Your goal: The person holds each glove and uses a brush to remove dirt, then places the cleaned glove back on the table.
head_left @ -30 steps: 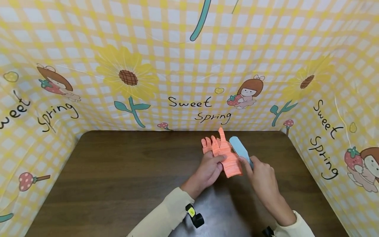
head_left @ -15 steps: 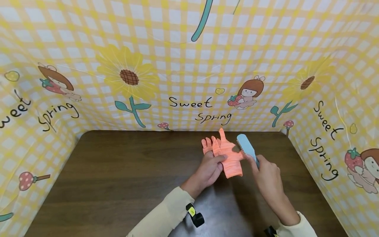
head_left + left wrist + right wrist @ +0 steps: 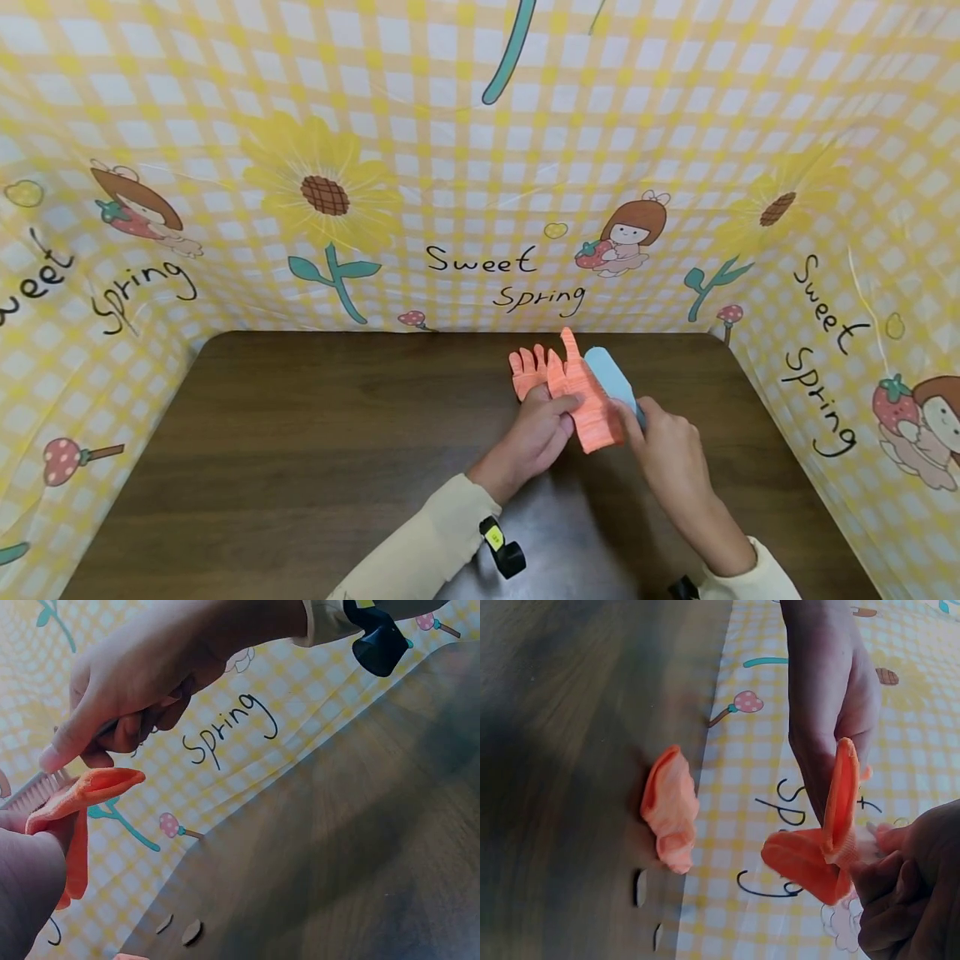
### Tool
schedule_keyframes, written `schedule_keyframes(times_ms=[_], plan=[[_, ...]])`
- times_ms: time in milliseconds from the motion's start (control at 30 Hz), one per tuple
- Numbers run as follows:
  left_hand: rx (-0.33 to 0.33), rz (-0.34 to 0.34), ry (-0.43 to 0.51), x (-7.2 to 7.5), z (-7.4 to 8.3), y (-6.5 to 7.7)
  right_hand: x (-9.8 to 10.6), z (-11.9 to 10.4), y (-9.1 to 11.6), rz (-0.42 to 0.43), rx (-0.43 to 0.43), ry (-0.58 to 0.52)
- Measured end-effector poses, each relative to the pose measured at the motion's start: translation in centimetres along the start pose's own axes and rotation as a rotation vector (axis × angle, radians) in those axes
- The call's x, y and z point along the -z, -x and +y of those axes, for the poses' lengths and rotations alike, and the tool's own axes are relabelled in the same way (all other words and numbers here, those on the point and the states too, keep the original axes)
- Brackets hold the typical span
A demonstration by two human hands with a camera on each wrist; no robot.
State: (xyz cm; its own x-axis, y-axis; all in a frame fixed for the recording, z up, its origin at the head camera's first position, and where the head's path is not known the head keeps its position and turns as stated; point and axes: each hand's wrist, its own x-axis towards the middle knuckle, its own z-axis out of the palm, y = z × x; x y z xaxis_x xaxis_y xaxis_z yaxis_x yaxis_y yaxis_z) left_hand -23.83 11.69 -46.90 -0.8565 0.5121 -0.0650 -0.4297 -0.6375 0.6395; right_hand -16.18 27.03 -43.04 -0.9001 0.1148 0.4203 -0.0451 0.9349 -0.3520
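Note:
My left hand (image 3: 534, 433) grips an orange glove (image 3: 591, 412), thumb on top, above the table. The glove's cuff points toward me and one of its fingers sticks up. My right hand (image 3: 667, 454) holds a light-blue brush (image 3: 609, 375) by its handle, at the glove's right edge. In the left wrist view the pale bristles (image 3: 34, 793) are against the glove beside my left hand. A second orange glove (image 3: 671, 810) lies on the table in the right wrist view. In the head view it is partly hidden behind my left hand.
Two small flat grey pieces (image 3: 193, 932) lie on the dark wooden table (image 3: 300, 433) near the loose glove. A yellow checked cloth (image 3: 465, 192) with printed flowers and lettering stands round the back and sides of the table.
The brush first moved right, off the glove's edge, then back left against it. The held glove has shifted slightly right and toward me with my left hand.

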Motion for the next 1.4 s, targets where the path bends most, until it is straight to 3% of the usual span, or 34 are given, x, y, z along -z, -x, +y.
schedule_keyframes(times_ms=[200,533,733,833,1033,1200,1400], plan=[[-0.004,-0.031,0.009,-0.1,-0.6,0.1,0.1,0.9,0.2,-0.046,-0.075,-0.009],[0.026,0.005,0.032,-0.4,-1.5,-0.1,0.5,2.6,-0.1,-0.103,-0.194,-0.014],[0.019,0.004,0.010,0.4,-1.3,0.2,0.3,4.6,-0.7,-0.092,-0.236,0.013],[0.011,-0.004,0.017,1.0,-0.9,0.3,0.5,4.4,-0.8,-0.085,-0.239,-0.001],[-0.005,-0.058,0.036,1.9,0.4,1.0,0.4,0.3,0.1,-0.108,-0.120,-0.087],[-0.042,-0.091,-0.043,2.2,1.5,1.9,-0.4,-3.0,0.8,-0.149,0.027,-0.081],[-0.055,-0.070,-0.075,2.3,2.4,2.7,-1.3,-3.9,0.5,-0.060,0.098,-0.005]])
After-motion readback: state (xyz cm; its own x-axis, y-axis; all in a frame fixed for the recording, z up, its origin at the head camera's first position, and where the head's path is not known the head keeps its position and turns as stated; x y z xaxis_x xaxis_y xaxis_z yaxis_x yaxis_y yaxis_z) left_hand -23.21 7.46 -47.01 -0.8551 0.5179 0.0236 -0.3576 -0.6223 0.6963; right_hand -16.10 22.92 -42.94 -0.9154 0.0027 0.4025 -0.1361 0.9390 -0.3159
